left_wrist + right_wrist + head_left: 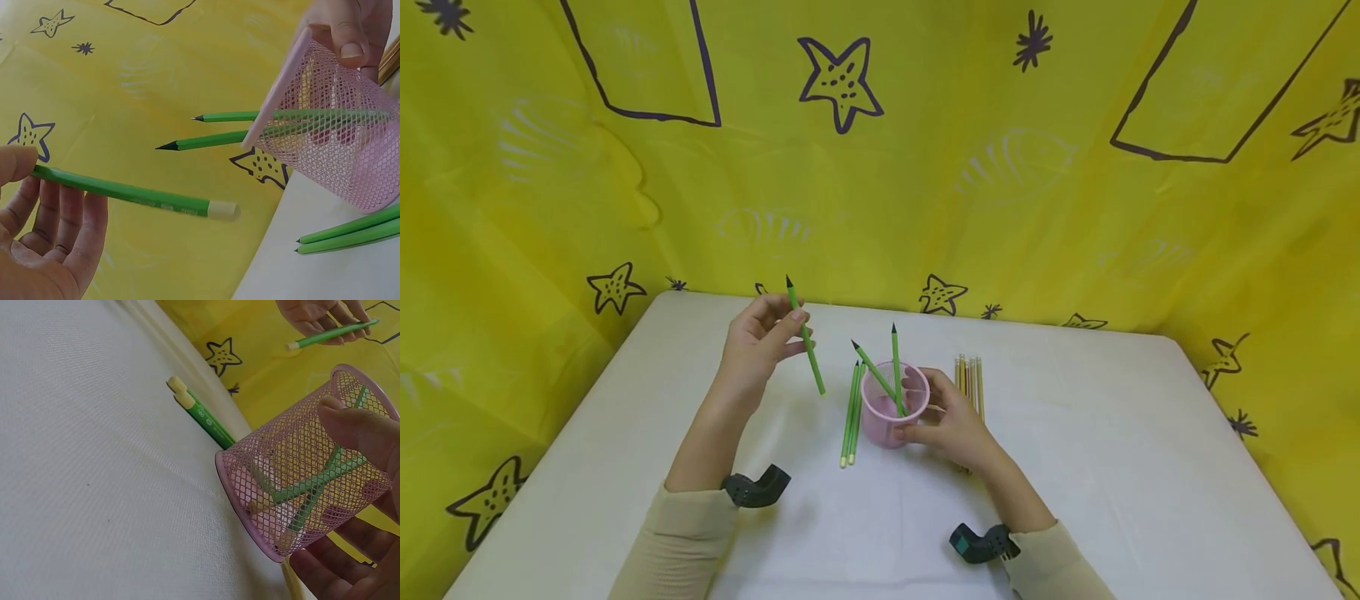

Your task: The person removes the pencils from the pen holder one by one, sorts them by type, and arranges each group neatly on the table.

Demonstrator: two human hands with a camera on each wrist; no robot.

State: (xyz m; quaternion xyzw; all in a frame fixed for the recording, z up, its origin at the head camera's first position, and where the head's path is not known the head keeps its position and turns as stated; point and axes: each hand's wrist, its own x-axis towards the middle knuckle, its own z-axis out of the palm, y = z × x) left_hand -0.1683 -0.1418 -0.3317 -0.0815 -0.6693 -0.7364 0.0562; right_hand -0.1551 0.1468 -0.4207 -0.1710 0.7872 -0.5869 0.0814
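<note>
My left hand (758,340) pinches a green pencil (808,350) between thumb and fingers, raised left of the cup with its dark tip up. In the left wrist view the pencil's pale end (222,210) points toward the cup. A pink mesh pencil cup (880,429) stands on the table, and my right hand (951,421) grips its right side. Two green pencils (896,358) lean inside it, tips up, crossing in the right wrist view. Just left of the cup, two more green pencils (850,417) lie side by side.
Several yellowish pencils (981,387) lie on the table to the right of the cup, partly hidden by the right hand. The white tabletop (1112,450) meets a yellow curtain (910,208) with starfish drawings at the back and sides.
</note>
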